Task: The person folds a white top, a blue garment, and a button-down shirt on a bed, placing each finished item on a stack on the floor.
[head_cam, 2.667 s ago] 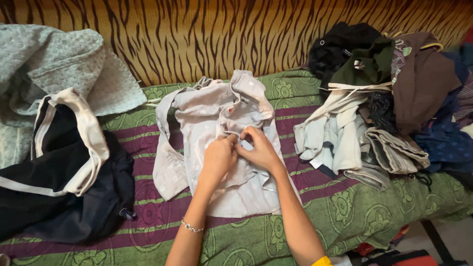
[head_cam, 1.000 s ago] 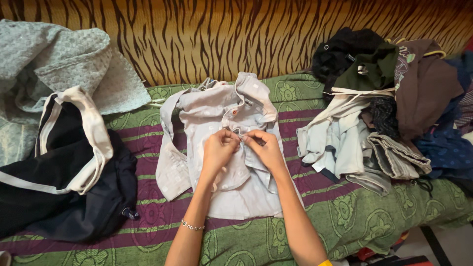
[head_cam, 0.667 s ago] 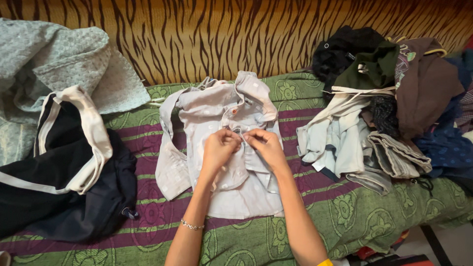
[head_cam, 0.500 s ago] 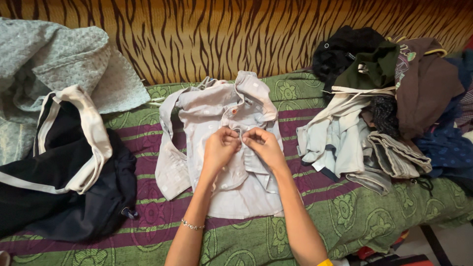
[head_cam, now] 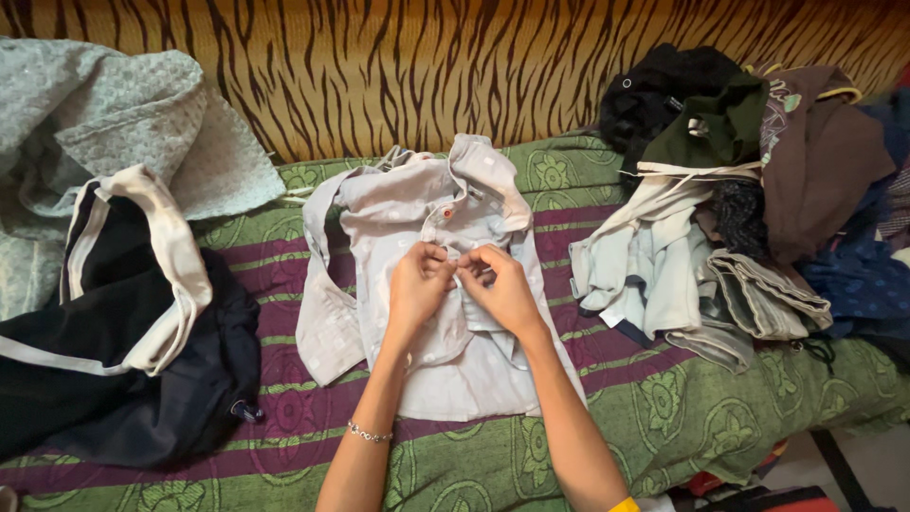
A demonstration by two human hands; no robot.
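Left hand: the left hand (head_cam: 417, 289) sits on the shirt front, fingers (head_cam: 431, 254) curled together and pinching the placket cloth, fingertips touching those of the other hand.
Right hand: the right hand (head_cam: 500, 289) mirrors it, fingers (head_cam: 477, 263) bunched and nipped on the same strip of fabric, knuckles up.
Shirt: the pale grey shirt (head_cam: 398, 223) lies front-up right under both sets of fingers, collar beyond the fingertips, one sleeve trailing out to the left of the left fingers, hem back toward the wrists.
Button: a small red button (head_cam: 446, 214) shows on the placket just beyond the fingertips, not touched.
Bracelet: a thin bead bracelet (head_cam: 368, 435) rings the left wrist, well behind the fingers.
Bedcover: the green and purple patterned bedcover (head_cam: 664, 398) spreads beneath the shirt and on both sides of the hands.
Left of the fingers: a black garment with white trim (head_cam: 114, 313) lies well apart from them, and a pale teal cloth (head_cam: 104, 123) sits past it.
Right of the fingers: a heap of mixed clothes (head_cam: 739, 190) is piled near, not touching the hands.
Beyond the fingers: a tiger-striped backrest (head_cam: 427, 66) rises behind the collar.
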